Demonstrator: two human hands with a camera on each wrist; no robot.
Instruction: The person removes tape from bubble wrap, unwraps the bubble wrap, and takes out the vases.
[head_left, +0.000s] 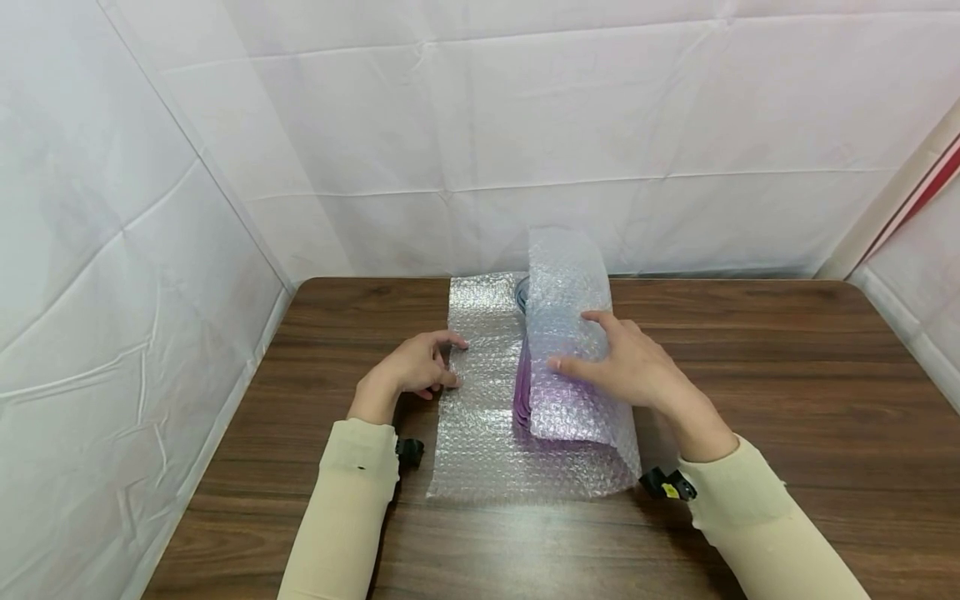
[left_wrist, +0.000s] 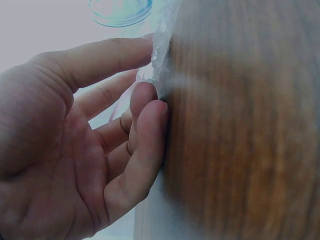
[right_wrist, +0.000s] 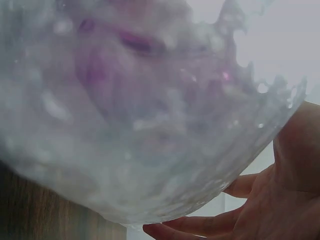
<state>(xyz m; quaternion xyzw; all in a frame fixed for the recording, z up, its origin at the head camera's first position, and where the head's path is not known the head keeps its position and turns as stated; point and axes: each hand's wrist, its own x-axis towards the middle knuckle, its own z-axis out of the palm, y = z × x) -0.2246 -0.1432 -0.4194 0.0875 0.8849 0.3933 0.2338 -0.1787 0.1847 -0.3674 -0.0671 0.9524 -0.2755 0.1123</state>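
Note:
A sheet of clear bubble wrap (head_left: 480,450) lies on the table, its right part folded over as a flap (head_left: 566,275). Under that flap is a purple object (head_left: 522,392) with stacked, curved edges, mostly hidden. A bluish round rim (head_left: 522,293) shows at its far end. My left hand (head_left: 408,367) is at the sheet's left edge, fingers loosely bent, a fingertip touching the wrap (left_wrist: 161,50). My right hand (head_left: 633,362) rests on the flap with thumb and index finger spread. In the right wrist view, the fingers (right_wrist: 210,224) reach around behind the bulging wrap, purple showing through.
The brown wooden table (head_left: 787,375) meets a white sheet wall (head_left: 562,108) at its far edge. Another white wall (head_left: 112,292) runs along the left. A small black camera (head_left: 409,452) is on the left wrist, another (head_left: 667,485) on the right.

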